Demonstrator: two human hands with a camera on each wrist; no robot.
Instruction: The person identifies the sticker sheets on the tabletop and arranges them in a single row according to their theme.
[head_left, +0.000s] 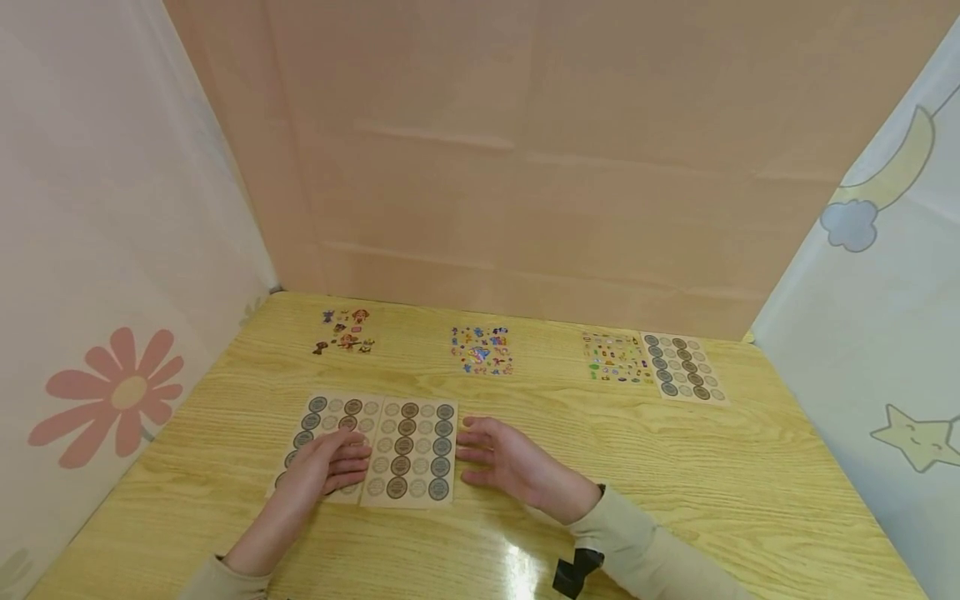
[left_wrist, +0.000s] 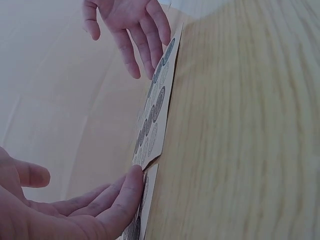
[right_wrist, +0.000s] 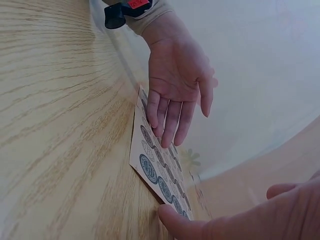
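Two sheets printed with rows of round stamps lie side by side on the wooden table, the left sheet (head_left: 318, 405) and the right sheet (head_left: 411, 454). My left hand (head_left: 322, 471) rests on the left sheet near the seam, fingers nearly straight and pointing right. At the right sheet's right edge, my right hand (head_left: 517, 467) has its fingers extended toward that edge, holding nothing. In the left wrist view, the left hand's fingertips (left_wrist: 134, 175) are at the seam between the sheets. The right wrist view shows the right hand (right_wrist: 250, 220) beside the sheet's edge.
Along the back of the table (head_left: 645, 458) lie a character sticker sheet (head_left: 348, 340), a colorful sticker sheet (head_left: 480, 350), a sheet of small stickers (head_left: 617, 358) and another round-stamp sheet (head_left: 684, 367). A peach backdrop (head_left: 525, 167) stands behind, with printed cloths at both sides.
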